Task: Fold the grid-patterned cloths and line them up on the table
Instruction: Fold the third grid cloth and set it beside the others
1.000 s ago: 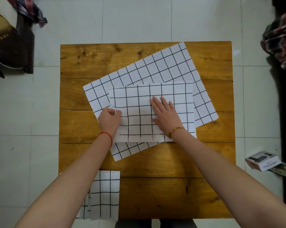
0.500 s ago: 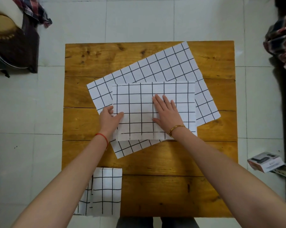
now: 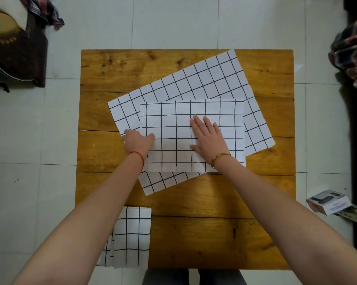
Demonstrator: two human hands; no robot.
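A half-folded white cloth with a black grid (image 3: 173,120) lies across the middle of the wooden table (image 3: 214,233). Beneath it a larger unfolded grid cloth (image 3: 204,81) lies spread at an angle. My right hand (image 3: 209,138) presses flat on the folded cloth, fingers straight. My left hand (image 3: 137,141) pinches the folded cloth's left edge, thumb on top and fingers curled under it. A small folded grid cloth (image 3: 131,237) sits at the table's near left corner, partly hidden by my left forearm.
The table stands on a pale tiled floor. A small printed box (image 3: 328,201) lies on the floor to the right. Plaid fabric (image 3: 352,52) hangs at the right edge, and a dark bag with more plaid cloth (image 3: 15,48) sits at the upper left.
My left hand has moved slightly to the right along the folded cloth's left edge, its thumb now lying on top of the cloth. My right hand stays pressed flat.
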